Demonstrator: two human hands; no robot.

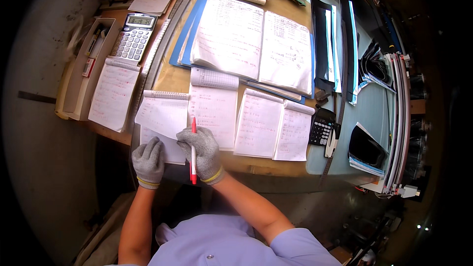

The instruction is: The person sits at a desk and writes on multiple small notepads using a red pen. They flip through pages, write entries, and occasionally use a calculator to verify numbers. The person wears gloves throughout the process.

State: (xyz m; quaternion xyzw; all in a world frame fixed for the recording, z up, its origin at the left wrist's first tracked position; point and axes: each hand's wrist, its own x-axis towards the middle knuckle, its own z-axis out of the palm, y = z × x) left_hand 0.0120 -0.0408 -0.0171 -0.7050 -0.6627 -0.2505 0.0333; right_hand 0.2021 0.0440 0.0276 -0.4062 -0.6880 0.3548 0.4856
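Both of my hands wear grey knit gloves with yellow cuffs, over a spiral notepad of handwritten pages. My right hand is closed, with a red-and-white pen upright against its fingers; a second red strip shows beside the pen. Its fingertips meet the lower right corner of the notepad's top page, which is raised and slants across the sheet beneath. My left hand lies with curled fingers at the pad's lower left edge; whatever is under those fingers is hidden.
More notepads lie to the right, below an open thick binder on blue folders. A black calculator sits at the right. Farther left are a silver calculator and a long open box. A metal ruler crosses the right side.
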